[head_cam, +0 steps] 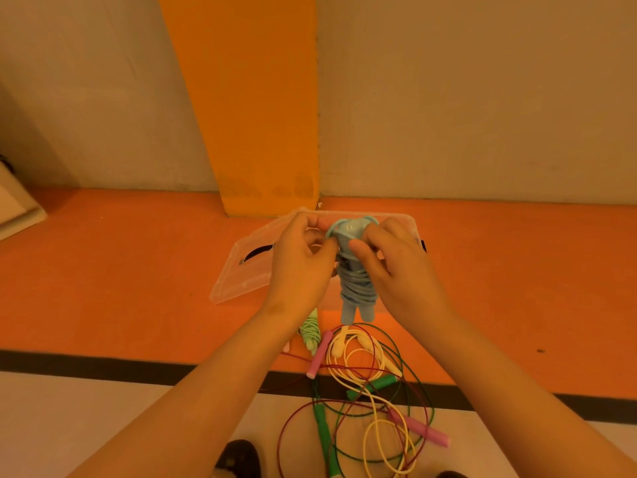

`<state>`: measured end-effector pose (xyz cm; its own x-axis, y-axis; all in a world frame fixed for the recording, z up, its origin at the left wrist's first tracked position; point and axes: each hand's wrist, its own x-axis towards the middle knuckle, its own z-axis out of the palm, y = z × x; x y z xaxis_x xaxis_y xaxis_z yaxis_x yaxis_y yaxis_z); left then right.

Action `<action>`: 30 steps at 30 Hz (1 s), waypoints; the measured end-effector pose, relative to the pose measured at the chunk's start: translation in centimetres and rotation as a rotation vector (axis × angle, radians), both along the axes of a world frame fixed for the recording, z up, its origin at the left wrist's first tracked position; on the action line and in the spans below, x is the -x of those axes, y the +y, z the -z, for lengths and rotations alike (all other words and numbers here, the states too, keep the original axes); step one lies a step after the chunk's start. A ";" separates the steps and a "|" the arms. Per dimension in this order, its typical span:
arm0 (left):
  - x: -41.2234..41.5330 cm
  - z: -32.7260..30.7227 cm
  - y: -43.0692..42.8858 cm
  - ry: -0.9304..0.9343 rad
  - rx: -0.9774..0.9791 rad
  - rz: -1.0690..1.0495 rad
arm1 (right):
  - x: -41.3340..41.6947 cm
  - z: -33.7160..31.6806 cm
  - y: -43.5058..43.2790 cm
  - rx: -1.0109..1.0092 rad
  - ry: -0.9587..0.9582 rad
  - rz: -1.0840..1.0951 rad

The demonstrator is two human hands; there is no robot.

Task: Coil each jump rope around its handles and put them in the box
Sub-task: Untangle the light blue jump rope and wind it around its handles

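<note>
Both hands [303, 260] around blue rope [355, 288]

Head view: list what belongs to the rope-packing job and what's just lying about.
Job: blue rope in left hand and right hand; clear box; coiled light-green rope; yellow rope; green-handled rope; pink-handled rope.
Lying about: shoe; white object.

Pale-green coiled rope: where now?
Head view, just left of centre: the pale-green coiled rope lies on the orange floor below the left hand, beside a pink handle.
</note>
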<state>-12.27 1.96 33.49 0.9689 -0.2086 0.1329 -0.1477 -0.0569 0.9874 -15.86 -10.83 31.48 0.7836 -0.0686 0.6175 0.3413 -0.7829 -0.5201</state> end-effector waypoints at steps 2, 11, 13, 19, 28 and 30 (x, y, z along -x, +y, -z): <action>0.2 -0.5 0.0 0.071 0.064 0.065 | 0.0 -0.1 -0.4 -0.051 -0.001 0.002; 0.6 -0.8 0.1 0.166 0.184 0.146 | 0.5 -1.2 -0.8 -0.155 0.052 0.059; 0.6 -0.8 0.0 0.173 0.194 0.150 | 0.6 -1.4 -0.8 -0.186 0.069 0.060; 0.6 -0.8 -0.1 0.152 0.186 0.147 | 0.7 -1.6 -0.9 -0.269 0.158 0.059; 0.6 0.1 -0.9 0.103 0.130 0.128 | 0.9 -1.9 -1.4 -0.224 0.196 0.016; 0.5 0.3 -1.0 0.100 0.110 0.128 | 0.9 -1.5 -1.5 -0.211 0.210 0.008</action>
<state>-12.74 0.98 33.22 0.9450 -0.3204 0.0658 -0.0474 0.0649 0.9968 -16.72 -12.29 33.02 0.8915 -0.1850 0.4135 0.2032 -0.6526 -0.7300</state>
